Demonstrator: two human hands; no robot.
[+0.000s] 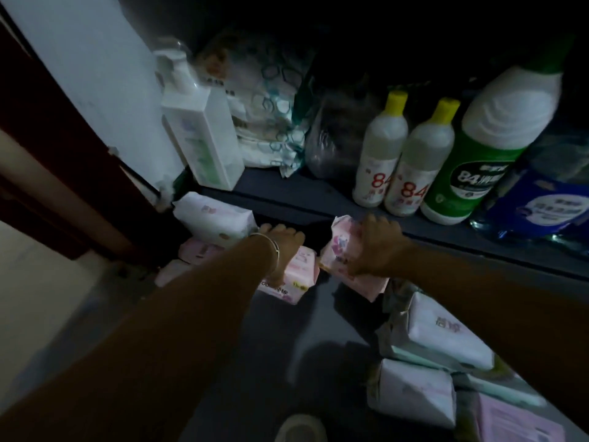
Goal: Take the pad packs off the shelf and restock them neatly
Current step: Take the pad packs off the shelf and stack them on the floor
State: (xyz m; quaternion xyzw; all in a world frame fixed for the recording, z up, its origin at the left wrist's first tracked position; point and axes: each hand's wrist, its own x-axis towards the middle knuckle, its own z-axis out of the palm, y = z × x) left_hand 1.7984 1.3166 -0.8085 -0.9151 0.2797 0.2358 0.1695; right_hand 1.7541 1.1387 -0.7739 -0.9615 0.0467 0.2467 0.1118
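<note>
Currently removal step judged underway: right hand (376,247) closed on pink pad pack (342,250); left hand (282,247) pressed on lower pack (301,269), grip unclear. Next: neat stacking needed.

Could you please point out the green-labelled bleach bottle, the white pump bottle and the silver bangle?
Green-labelled bleach bottle (471,173): head view, label.
White pump bottle (204,135): head view, body.
Silver bangle (272,247): head view, band at left wrist.

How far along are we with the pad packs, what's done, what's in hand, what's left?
Done: several white packs lie in a loose pile on the dark floor at lower right, apparently already off the shelf. In hand: the right hand grips a pink pack; the left hand presses on another pink pack. Left: a white pack and other pink ones beneath it sit unsorted at left; no neat restocked row is visible.
</note>
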